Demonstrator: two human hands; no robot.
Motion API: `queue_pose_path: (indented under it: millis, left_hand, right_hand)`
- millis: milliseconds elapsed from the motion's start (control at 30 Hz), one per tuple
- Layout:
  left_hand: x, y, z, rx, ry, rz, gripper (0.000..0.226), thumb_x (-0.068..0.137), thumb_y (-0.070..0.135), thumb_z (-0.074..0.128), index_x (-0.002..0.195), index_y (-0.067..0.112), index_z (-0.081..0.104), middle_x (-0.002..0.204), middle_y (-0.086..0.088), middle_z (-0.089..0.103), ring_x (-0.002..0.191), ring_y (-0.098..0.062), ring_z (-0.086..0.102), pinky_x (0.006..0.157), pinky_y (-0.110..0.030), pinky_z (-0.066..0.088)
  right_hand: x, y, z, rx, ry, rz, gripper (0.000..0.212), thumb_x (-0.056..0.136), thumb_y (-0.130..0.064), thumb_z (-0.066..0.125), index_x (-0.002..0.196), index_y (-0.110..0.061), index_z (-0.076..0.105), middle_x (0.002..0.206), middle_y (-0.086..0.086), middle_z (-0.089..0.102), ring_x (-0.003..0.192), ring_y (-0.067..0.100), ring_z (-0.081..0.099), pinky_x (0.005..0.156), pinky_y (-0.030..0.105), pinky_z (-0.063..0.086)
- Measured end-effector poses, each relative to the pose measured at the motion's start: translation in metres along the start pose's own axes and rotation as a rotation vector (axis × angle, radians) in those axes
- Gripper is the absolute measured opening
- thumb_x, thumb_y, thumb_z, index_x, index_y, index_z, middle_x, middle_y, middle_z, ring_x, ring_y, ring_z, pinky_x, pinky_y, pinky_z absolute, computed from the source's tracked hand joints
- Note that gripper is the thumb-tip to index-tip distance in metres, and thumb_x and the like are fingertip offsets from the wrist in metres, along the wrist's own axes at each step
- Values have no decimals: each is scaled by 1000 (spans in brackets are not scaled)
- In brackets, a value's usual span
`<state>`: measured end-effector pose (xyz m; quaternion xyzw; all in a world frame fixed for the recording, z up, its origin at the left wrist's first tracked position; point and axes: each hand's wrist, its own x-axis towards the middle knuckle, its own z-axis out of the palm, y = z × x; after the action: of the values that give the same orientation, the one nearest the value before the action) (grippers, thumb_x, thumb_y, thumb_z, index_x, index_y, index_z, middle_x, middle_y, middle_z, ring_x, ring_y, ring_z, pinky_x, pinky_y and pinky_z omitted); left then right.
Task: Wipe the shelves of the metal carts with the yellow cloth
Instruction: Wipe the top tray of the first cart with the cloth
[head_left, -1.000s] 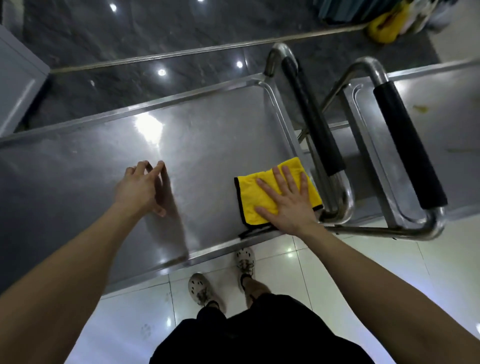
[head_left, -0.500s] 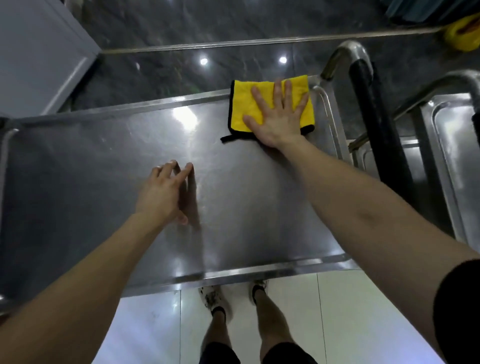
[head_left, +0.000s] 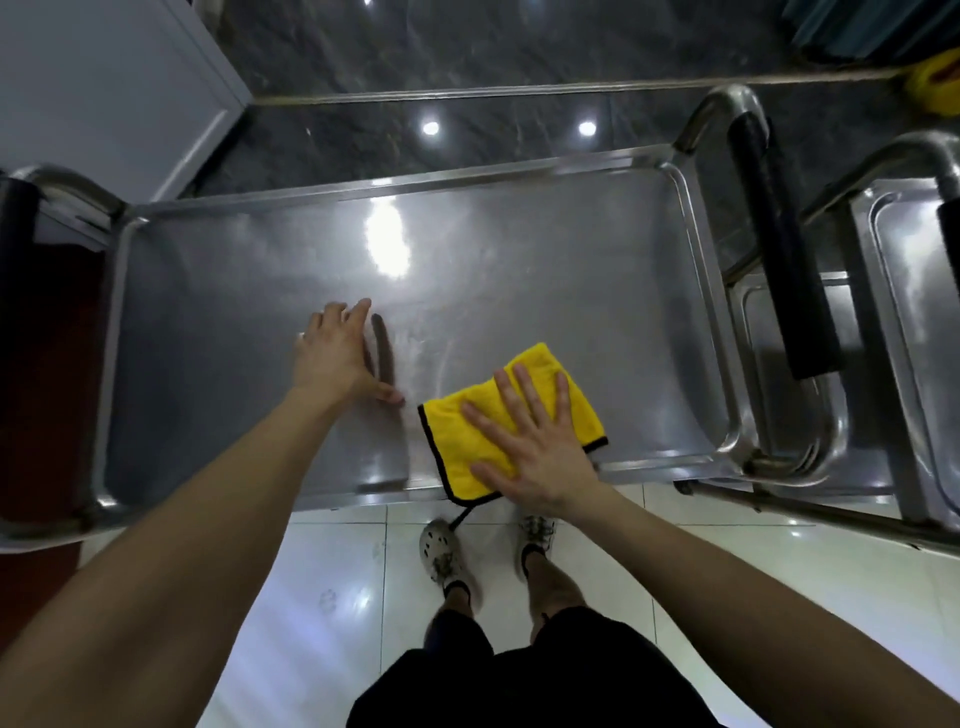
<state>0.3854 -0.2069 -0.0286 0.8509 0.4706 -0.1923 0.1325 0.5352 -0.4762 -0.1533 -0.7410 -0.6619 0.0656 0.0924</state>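
- Yellow cloth (head_left: 452, 436): plush, black-edged, folded to rough rectangle. Lies flat and skewed on top shelf, by front rim, right of centre. 1 corner overhangs rim, thin black strip hanging from it. Right hand (head_left: 535, 441) pressed flat on it, fingers spread.
- Near cart's top shelf (head_left: 519, 270): stainless tray, raised rim, rounded corners. Glossy, faint smear streaks, bright light glare near middle. Black-sleeved handle (head_left: 779, 249) at right end.
- 2nd cart (head_left: 914, 291): similar steel tray, just beside on right, partly out of frame.

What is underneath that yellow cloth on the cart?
The yellow cloth lies on the cart's steel top shelf, its near corner overhanging the front rim. The right hand presses flat on top. The metal directly beneath is covered and cannot be seen.
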Motion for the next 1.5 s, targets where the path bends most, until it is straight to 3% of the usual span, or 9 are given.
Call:
queue_pose_path:
  millis: [233, 600, 733, 1000, 1100, 1167, 1300, 1433, 1500]
  left_hand:
    - [-15, -52, 8, -25, -109, -103, 143, 55, 56, 104, 171, 34, 23, 177, -11, 19, 161, -40, 20, 125, -61, 34]
    - [1, -64, 20, -24, -9, -81, 136, 58, 58, 102, 169, 40, 25, 174, -6, 25, 157, -36, 26, 114, -55, 46]
    - [4, -69, 23, -30, -1, -70, 136, 57, 61, 101, 169, 42, 25, 173, -4, 26, 157, -33, 26, 113, -54, 46]
    - [-2, -70, 17, -29, -30, -20, 132, 62, 60, 100, 169, 35, 27, 169, -9, 31, 153, -38, 30, 111, -56, 47]
    - [-12, -74, 19, -46, -18, 12, 111, 75, 45, 96, 166, 26, 35, 160, -13, 39, 149, -39, 37, 116, -58, 43]
    - [-21, -70, 27, -106, 78, 81, 79, 93, 27, 78, 163, 20, 43, 154, -15, 49, 143, -39, 45, 116, -55, 42]
    - [-40, -51, 40, -343, 71, 200, 49, 110, 31, 55, 158, 18, 50, 139, -11, 68, 130, -34, 59, 111, -52, 48]
    - [-49, -47, 54, -263, -14, 238, 40, 99, 38, 73, 134, 18, 70, 122, -10, 72, 118, -34, 65, 100, -46, 56]
    - [-58, -53, 60, -219, -8, 258, 35, 97, 38, 71, 126, 18, 76, 121, -11, 68, 117, -33, 63, 99, -47, 56]
  right_hand:
    - [56, 26, -8, -37, -50, 43, 79, 98, -83, 40, 167, -49, 24, 180, 9, 6, 166, 35, -1, 120, 79, 8]
    - [334, 60, -14, 5, -134, 322, 85, 92, -88, 20, 167, -49, 19, 179, 17, -3, 164, 42, -11, 118, 81, -13]
    - [301, 35, -5, -16, -96, 268, 82, 96, -84, 23, 168, -45, 21, 179, 19, 3, 164, 43, -4, 118, 82, -5]
    - [96, -80, 14, 50, -31, 159, 78, 103, -77, 38, 169, -38, 27, 179, 18, 7, 165, 43, 0, 118, 83, 4]
    - [48, -121, 11, 36, -96, 176, 78, 104, -78, 31, 170, -38, 21, 179, 16, 3, 165, 41, -3, 121, 81, 0]
    - [43, -129, 0, 58, -138, 237, 73, 105, -75, 25, 170, -41, 21, 180, 12, 8, 166, 34, -2, 125, 75, -1]
    - [66, -105, -35, 197, 78, 482, 56, 111, -33, 44, 165, -27, 36, 169, 6, 39, 161, 28, 27, 125, 61, 26]
    - [84, -86, -54, 109, -199, 586, 80, 89, -10, 54, 166, -21, 32, 158, 10, 49, 152, 33, 37, 126, 61, 24]
    - [77, -86, -56, 37, -276, 587, 63, 87, -15, 59, 150, -14, 52, 141, 15, 57, 137, 37, 47, 116, 56, 36]
